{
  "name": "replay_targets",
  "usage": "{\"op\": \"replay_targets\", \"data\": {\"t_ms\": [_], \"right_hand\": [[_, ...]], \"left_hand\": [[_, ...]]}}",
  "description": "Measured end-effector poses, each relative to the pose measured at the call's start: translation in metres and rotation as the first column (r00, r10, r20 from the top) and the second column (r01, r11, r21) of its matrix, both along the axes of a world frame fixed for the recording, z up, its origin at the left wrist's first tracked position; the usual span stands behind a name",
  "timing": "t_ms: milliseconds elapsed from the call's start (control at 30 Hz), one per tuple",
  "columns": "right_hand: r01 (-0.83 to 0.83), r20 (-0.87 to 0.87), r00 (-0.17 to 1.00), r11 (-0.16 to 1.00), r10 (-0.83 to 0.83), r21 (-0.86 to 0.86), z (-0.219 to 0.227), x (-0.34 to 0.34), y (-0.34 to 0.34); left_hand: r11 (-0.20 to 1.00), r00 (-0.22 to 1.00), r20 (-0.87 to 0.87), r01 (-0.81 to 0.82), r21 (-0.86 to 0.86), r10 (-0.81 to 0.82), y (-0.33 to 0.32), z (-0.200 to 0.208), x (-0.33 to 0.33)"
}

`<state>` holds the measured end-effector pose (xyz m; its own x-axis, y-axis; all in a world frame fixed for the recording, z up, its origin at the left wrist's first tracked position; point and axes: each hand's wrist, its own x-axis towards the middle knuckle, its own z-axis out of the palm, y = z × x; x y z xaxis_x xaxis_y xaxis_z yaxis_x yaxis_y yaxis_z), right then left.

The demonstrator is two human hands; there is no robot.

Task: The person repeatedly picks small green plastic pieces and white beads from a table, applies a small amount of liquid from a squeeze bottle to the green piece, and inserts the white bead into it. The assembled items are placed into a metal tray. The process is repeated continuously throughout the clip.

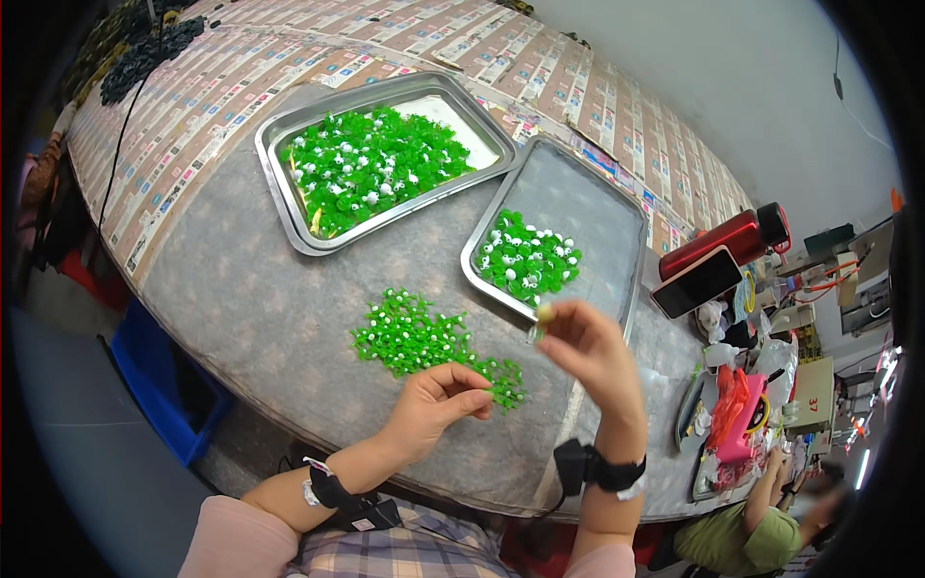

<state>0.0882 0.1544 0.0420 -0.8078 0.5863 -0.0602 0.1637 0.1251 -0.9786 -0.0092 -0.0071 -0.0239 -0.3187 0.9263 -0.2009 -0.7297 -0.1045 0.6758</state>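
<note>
A loose pile of small green pieces with white dots point(409, 332) lies on the grey table cover. My left hand point(438, 409) is closed in a pinch at the near right edge of this pile; what its fingertips hold, if anything, is too small to make out. Raised by the near edge of the right metal tray point(631, 275), my right hand point(597, 361) pinches a small green-and-white piece point(536, 334) between thumb and forefinger. Something yellowish covers that forefinger's tip. In this tray sits a heap of larger green pieces with white balls point(527, 260).
Farther left, another metal tray point(310, 243) holds a bigger heap of green-and-white pieces point(371, 164). A phone point(696, 282) leans against a red bottle point(713, 243) at the right. Beyond them are a pink container point(740, 414) and a person in a green top point(737, 541).
</note>
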Motion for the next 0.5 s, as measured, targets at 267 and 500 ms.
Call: {"op": "replay_targets", "data": {"t_ms": [267,500], "right_hand": [[0.023,-0.08,0.994,0.885,-0.068,-0.465,-0.033,0.031,-0.051],[0.093,-0.074,0.987,0.887,-0.142,-0.453,-0.037,0.031,-0.058]], "left_hand": [[1.0,1.0,0.015,0.012,0.004,-0.012,0.002,-0.001,0.002],[1.0,1.0,-0.016,-0.009,-0.015,0.008,0.004,-0.003,0.003]]}}
